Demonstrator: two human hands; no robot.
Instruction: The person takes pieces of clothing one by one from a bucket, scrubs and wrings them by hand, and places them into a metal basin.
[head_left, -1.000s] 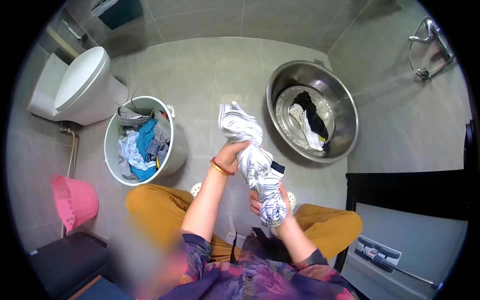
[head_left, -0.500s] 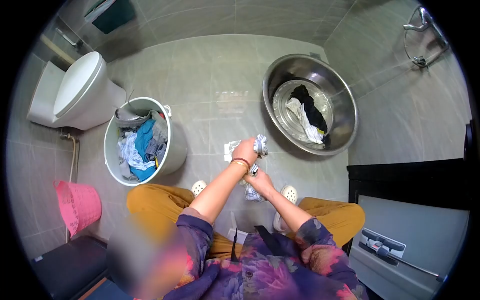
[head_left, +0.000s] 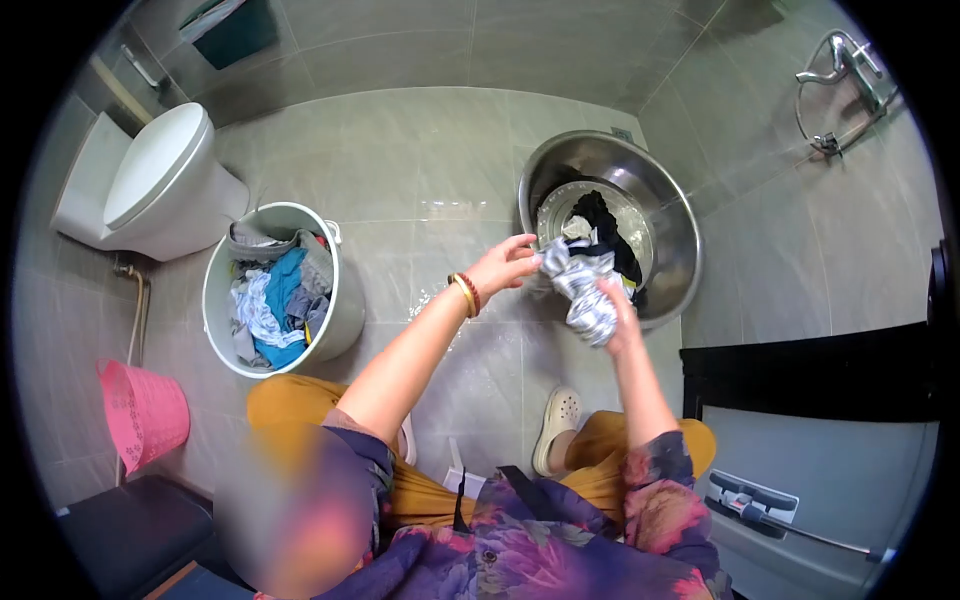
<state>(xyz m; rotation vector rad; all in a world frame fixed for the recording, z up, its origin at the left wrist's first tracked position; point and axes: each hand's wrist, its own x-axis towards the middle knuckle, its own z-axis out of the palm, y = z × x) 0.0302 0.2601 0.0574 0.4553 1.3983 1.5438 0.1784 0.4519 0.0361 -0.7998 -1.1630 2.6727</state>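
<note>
A bunched white garment with dark stripes (head_left: 583,290) hangs over the near left rim of the large metal basin (head_left: 683,235). My right hand (head_left: 622,315) is closed on its right side. Just left of the cloth is my left hand (head_left: 503,268), its fingers apart and nothing held in it; the fingertips come close to the cloth. Inside the basin lie a black garment (head_left: 618,235) and a bit of white cloth (head_left: 577,228), partly hidden behind the striped one.
A white bucket (head_left: 345,300) full of clothes stands at left. Beyond it are a toilet (head_left: 160,165) and a pink basket (head_left: 147,412). A shower fitting (head_left: 850,80) is on the right wall, above a grey cabinet (head_left: 810,480). The floor (head_left: 440,200) shows wet spots.
Both hands have moved from the middle toward the basin, carrying the twisted striped garment, which is now looser. My left hand has let go of it. Wet spots have spread on the floor.
</note>
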